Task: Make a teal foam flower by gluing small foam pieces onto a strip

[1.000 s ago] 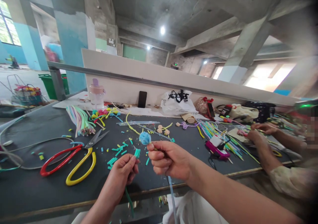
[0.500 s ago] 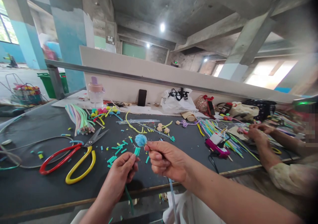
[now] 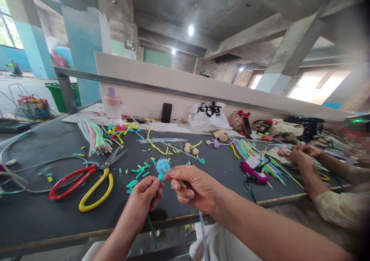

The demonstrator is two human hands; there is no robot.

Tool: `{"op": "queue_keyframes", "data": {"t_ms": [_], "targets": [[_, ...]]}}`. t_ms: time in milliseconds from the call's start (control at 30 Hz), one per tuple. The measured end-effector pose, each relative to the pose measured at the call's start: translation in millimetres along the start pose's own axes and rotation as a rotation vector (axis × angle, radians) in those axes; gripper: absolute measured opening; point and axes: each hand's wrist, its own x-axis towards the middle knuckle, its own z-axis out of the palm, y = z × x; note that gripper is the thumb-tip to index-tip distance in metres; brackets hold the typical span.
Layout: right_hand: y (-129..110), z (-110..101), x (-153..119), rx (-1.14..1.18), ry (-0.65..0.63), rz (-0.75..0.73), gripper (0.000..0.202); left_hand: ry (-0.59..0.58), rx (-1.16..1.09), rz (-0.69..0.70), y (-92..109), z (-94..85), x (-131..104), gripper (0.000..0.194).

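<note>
Left hand (image 3: 148,192) pinched a teal bundle (image 3: 161,177) while right hand (image 3: 193,186) gripped a blue pompom (image 3: 163,165) near its base, pompom right at bundle's top, above dark table (image 3: 37,214), scissors (image 3: 106,167) lying leftward.

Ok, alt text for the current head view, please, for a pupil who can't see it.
A person's right hand holds a fuzzy blue pom-pom close to teal pipe-cleaner pieces pinched in the left hand, over a dark worktable. Open scissors with one red and one yellow handle lie to the left; a co-worker's hands are at far right.
</note>
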Motion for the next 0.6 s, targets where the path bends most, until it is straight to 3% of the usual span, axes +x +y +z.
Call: {"op": "queue_keyframes", "data": {"t_ms": [600], "targets": [[2.2, 3.3, 3.5, -0.176, -0.004, -0.095, 0.019, 0.015, -0.001, 0.006, 2.2, 3.4, 1.3, 0.032]]}}
